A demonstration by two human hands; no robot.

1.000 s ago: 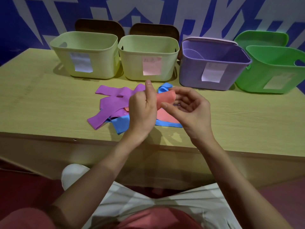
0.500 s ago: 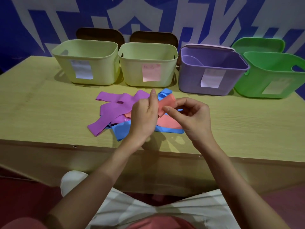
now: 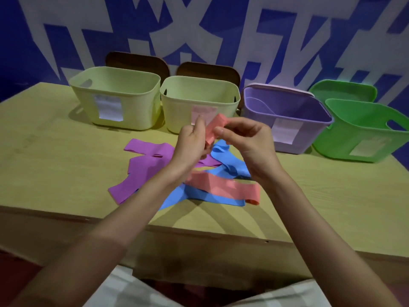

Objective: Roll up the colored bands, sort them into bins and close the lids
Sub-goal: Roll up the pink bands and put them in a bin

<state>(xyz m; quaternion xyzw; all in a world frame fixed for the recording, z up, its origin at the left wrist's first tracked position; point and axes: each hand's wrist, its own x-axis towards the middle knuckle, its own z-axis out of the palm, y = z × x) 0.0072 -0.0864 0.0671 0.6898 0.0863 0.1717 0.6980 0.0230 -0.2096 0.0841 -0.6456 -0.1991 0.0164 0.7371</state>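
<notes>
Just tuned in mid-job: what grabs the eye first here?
Both hands, left hand and right hand, hold a pink band up at centre. Beneath them a pile of purple, blue and pink bands sprawls on the table. Four open bins line the far edge.

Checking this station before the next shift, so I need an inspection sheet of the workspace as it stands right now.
Surface: wooden table, bare wood showing around the pile.
Job's things: pink band lifted between both hands; purple bands, blue bands and a second pink band lie unrolled in a pile. Four open bins at the back: two yellow-green bins, purple bin, green bin; lids propped behind them.
Clutter: nothing seen.
Grippers: left hand and right hand both pinch the lifted band.
Cables: nothing seen.
Surroundings: blue and white patterned wall.
</notes>
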